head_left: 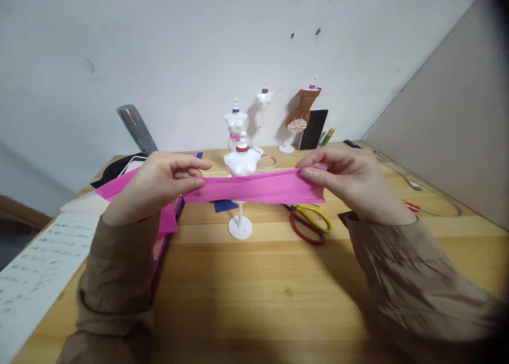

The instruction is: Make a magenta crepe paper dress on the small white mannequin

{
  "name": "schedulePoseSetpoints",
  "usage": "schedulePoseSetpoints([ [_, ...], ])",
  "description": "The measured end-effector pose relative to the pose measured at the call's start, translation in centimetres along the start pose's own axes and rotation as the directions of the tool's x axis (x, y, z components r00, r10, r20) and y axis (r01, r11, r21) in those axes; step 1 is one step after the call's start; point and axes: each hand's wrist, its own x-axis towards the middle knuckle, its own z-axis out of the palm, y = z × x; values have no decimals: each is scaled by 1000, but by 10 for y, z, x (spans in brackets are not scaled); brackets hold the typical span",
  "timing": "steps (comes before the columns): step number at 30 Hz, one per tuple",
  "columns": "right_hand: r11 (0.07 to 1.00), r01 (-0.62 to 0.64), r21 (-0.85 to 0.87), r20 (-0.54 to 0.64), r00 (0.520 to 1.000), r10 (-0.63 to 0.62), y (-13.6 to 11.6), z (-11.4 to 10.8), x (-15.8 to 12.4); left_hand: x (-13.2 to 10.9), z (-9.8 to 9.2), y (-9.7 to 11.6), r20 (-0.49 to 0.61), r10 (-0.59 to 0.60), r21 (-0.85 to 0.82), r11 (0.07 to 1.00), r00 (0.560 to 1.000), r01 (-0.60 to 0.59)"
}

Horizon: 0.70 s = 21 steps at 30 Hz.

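Note:
A pink strip of crepe paper or cloth (pixel 254 190) is stretched level between my two hands. My left hand (pixel 159 181) pinches it between thumb and fingers. At its other end, my right hand (pixel 338 178) grips the strip near the upper corner. Right behind the strip stands a small white dress-form mannequin (pixel 242 162) with a red band at its neck, its middle hidden by the pink material. Its round base rests on the wooden table (pixel 254 300). Scissors (pixel 310 223) with red and yellow handles lie below my right hand, blades partly covered.
Further back stand a mannequin with a blue neck band (pixel 236 121), a slim one (pixel 263 109) and one in a brown dress (pixel 304 106). A dark phone (pixel 313 130) leans on the wall. At left are a bottle (pixel 137 128), more pink material (pixel 169 221) and a written sheet (pixel 51 258).

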Motion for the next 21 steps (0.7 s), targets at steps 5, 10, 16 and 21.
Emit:
schedulePoseSetpoints([
  [5, 1000, 13, -9, -16, 1000, -13, -6, 1, 0, -3, -1, 2, 44, 97, 239, 965, 994, -105],
  [10, 1000, 15, -3, 33, 999, -15, -7, 0, -1, -7, -7, 12, 183, 96, 256, 956, 978, -142],
  [16, 998, -25, 49, 92, 996, 21, -4, -2, -2, -6, -8, 13, 252, 118, 227, 958, 960, -178],
  [21, 995, -83, 51, 180, 981, 72, -3, -9, 0, -3, -9, 2, 321, 95, 174, 972, 942, -157],
])
